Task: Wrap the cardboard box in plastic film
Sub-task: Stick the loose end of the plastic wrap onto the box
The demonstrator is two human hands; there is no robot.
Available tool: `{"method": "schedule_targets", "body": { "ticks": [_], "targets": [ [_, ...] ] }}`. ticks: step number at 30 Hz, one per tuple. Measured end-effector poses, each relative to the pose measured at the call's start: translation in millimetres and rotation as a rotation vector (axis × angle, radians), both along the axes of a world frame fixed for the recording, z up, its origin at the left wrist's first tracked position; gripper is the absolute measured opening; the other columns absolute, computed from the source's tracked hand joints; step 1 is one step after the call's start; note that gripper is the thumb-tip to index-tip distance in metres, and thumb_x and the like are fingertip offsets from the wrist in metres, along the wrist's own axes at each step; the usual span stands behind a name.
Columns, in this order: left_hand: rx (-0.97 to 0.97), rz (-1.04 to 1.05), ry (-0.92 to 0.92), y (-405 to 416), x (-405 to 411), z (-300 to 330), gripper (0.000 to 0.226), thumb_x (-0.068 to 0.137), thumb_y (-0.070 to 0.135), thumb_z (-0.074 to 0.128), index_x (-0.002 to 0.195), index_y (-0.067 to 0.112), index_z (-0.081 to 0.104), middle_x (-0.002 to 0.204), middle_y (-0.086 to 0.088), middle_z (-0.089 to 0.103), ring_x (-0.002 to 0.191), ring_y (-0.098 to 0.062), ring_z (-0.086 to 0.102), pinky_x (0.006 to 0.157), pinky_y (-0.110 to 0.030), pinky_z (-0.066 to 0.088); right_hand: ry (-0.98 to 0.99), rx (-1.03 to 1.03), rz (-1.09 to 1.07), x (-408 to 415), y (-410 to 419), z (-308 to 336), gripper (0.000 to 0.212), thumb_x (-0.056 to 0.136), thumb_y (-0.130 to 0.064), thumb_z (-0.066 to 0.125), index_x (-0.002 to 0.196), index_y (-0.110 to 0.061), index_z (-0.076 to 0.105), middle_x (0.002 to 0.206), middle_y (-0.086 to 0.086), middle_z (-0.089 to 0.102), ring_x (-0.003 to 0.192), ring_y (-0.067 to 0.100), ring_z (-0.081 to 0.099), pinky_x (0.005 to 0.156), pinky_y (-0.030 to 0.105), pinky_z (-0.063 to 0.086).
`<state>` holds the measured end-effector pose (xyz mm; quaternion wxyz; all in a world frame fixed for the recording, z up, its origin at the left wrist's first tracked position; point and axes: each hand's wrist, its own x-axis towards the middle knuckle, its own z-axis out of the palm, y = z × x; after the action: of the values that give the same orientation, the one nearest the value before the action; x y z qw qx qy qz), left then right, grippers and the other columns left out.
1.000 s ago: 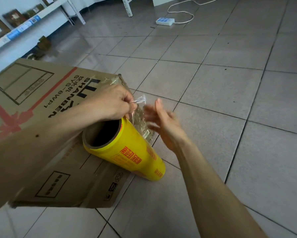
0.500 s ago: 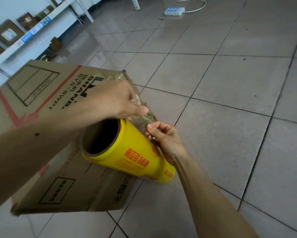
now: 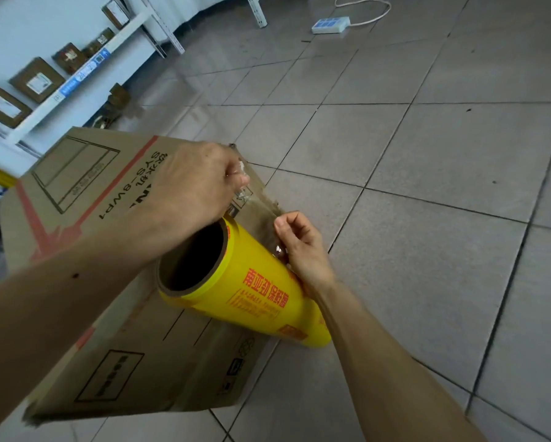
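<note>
A large brown cardboard box (image 3: 86, 193) with red stripes and black print stands on the tiled floor at the left. A yellow roll of plastic film (image 3: 255, 288) with red lettering leans against the box's right side, its open core towards me. A strip of clear film (image 3: 258, 202) stretches from the roll up along the box's corner. My left hand (image 3: 194, 186) pinches the upper edge of that film at the box's top corner. My right hand (image 3: 299, 247) pinches the film's lower edge just above the roll.
A white shelf (image 3: 76, 84) with several small brown parcels runs along the wall at the upper left. A white power strip (image 3: 330, 25) with its cable lies on the floor at the top. Grey tiles (image 3: 427, 186) spread to the right.
My right hand, open and apart from the film a second ago, has closed on the film beside the roll. Both hands have pulled the film taut against the box's corner.
</note>
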<state>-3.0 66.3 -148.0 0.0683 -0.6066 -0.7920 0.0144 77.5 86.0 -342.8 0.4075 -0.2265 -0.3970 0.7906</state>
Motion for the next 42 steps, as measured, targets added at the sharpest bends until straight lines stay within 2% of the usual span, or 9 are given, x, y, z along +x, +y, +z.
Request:
{"method": "schedule_targets", "body": {
  "ticks": [3,8,15,20,27,30,34,38,42],
  "targets": [
    [0.104,-0.006,-0.019,5,-3,2,0.015,0.085,0.031,0.074,0.079,0.018,0.073,0.078,0.000,0.065,0.071,-0.020,0.062,0.067,-0.031,0.047,-0.071,0.062,-0.088,-8,6,1,0.016,0.101,-0.020,0.052,0.085,-0.018,0.056,0.070,-0.004,0.048,0.063,0.008,0.043,0.055,0.024,0.038],
    [0.201,-0.038,-0.010,16,-7,1,0.017,0.076,0.030,0.082,0.074,0.018,0.071,0.083,0.002,0.064,0.074,-0.021,0.063,0.072,-0.044,0.055,-0.147,0.113,-0.174,-19,14,2,0.018,0.101,-0.023,0.050,0.084,-0.022,0.052,0.072,-0.005,0.048,0.066,0.008,0.044,0.056,0.023,0.041],
    [0.116,0.002,0.096,27,-15,4,0.032,0.077,0.038,0.079,0.064,0.032,0.051,0.090,0.006,0.052,0.084,-0.014,0.054,0.064,-0.029,0.036,-0.203,0.159,-0.148,-28,31,-1,0.019,0.100,-0.027,0.053,0.082,-0.020,0.053,0.073,-0.003,0.050,0.071,0.013,0.048,0.064,0.037,0.047],
    [0.038,-0.026,0.054,30,-30,6,0.028,0.078,0.038,0.078,0.068,0.032,0.053,0.100,0.004,0.043,0.091,-0.015,0.050,0.075,-0.036,0.044,-0.237,0.125,-0.156,-31,33,-5,0.022,0.098,-0.029,0.057,0.077,-0.020,0.053,0.071,-0.004,0.053,0.069,0.010,0.050,0.062,0.033,0.047],
    [0.079,-0.224,-0.153,33,-50,8,0.044,0.078,0.025,0.080,0.104,0.017,0.047,0.113,0.000,0.060,0.108,-0.013,0.057,0.090,-0.033,0.048,-0.354,0.092,-0.128,-35,40,-8,0.033,0.092,-0.045,0.061,0.075,-0.018,0.054,0.070,-0.003,0.057,0.062,0.007,0.053,0.052,0.017,0.043],
    [0.044,-0.183,-0.418,35,-53,7,0.044,0.080,0.009,0.078,0.111,0.012,0.046,0.108,0.001,0.070,0.108,-0.005,0.064,0.090,-0.031,0.053,-0.387,0.060,-0.087,-38,40,-12,0.039,0.088,-0.054,0.060,0.070,-0.020,0.054,0.068,-0.002,0.058,0.065,0.011,0.055,0.061,0.031,0.046],
    [-0.041,-0.044,-0.655,47,-53,9,0.044,0.082,-0.004,0.071,0.116,0.010,0.047,0.090,-0.009,0.075,0.090,-0.016,0.073,0.080,-0.038,0.060,-0.360,0.005,-0.060,-40,40,-14,0.040,0.085,-0.058,0.062,0.070,-0.022,0.055,0.068,-0.002,0.060,0.067,0.014,0.057,0.066,0.037,0.049],
    [-0.243,-0.041,-0.507,68,-44,19,0.050,0.077,0.022,0.080,0.117,0.018,0.052,0.085,-0.006,0.074,0.076,-0.016,0.072,0.075,-0.039,0.060,-0.353,-0.029,-0.060,-42,40,-14,0.039,0.083,-0.058,0.064,0.068,-0.024,0.056,0.066,-0.003,0.060,0.066,0.015,0.057,0.065,0.037,0.049],
    [-0.614,-0.108,0.014,85,-31,7,0.074,0.054,0.043,0.092,0.112,0.034,0.046,0.092,0.011,0.060,0.078,-0.006,0.057,0.062,-0.030,0.047,-0.341,-0.053,-0.061,-43,40,-15,0.039,0.083,-0.056,0.066,0.065,-0.023,0.055,0.063,-0.004,0.059,0.063,0.014,0.055,0.061,0.033,0.047]
  ]
}}
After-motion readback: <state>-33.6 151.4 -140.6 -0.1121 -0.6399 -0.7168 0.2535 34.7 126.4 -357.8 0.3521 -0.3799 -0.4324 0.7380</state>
